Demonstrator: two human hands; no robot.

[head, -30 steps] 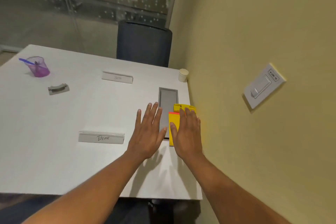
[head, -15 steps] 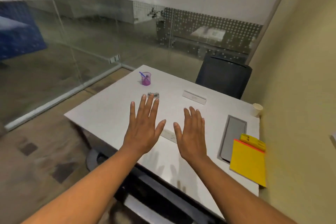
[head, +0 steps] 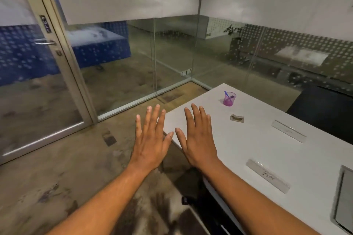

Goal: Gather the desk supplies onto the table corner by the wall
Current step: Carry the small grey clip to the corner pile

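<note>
Head view. Both hands are held out palm down with fingers spread wide, holding nothing. The left hand (head: 150, 139) hangs over the floor just off the table corner; the right hand (head: 198, 135) is over the white table (head: 248, 149) near its edge; contact with the surface cannot be confirmed. A purple cup (head: 228, 98) with a blue pen (head: 226, 93) in it stands at the far end; its other contents are too small to identify. Nearby lies a small grey object (head: 237, 118), blurred and not identifiable. Two clear name plates (head: 288, 131) (head: 267, 175) lie flat, well apart; the lettering on the nearer is barely legible. A grey inset panel (head: 343, 196) is cut off by the right edge. A dark chair (head: 322, 108) is cut off at the right edge
</note>
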